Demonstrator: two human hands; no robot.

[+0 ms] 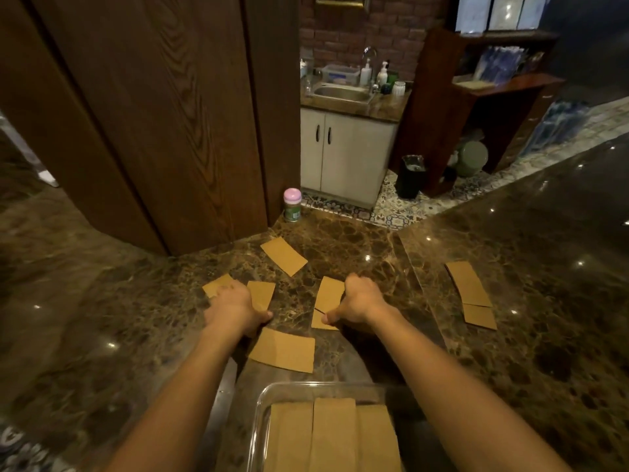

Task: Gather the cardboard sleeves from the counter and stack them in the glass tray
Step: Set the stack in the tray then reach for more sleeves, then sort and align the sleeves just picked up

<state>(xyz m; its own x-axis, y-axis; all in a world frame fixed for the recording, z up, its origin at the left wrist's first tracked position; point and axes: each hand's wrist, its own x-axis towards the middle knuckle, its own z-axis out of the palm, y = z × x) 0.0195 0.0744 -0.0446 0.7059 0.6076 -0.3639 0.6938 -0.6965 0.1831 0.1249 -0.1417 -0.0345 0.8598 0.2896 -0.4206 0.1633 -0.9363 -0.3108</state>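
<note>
Several brown cardboard sleeves lie flat on the dark marble counter [357, 243]. My left hand [235, 306] sits with curled fingers on two small sleeves, one [215, 285] under the fingers and one [261, 294] beside the thumb. My right hand [359, 301] curls at the right edge of an upright sleeve [329, 294], its thumb pressing a lower sleeve [320, 322]. Loose sleeves lie farther back [284, 256], near me [282, 350] and at the right [469, 284], with one more just below [480, 316]. The glass tray [260, 403] at the bottom holds three sleeves [335, 434] side by side.
A pink-lidded jar [292, 205] stands at the counter's far edge beside a dark wooden column [153, 131]. Beyond the counter are a tiled floor, a white sink cabinet [343, 155] and a black bin [412, 177].
</note>
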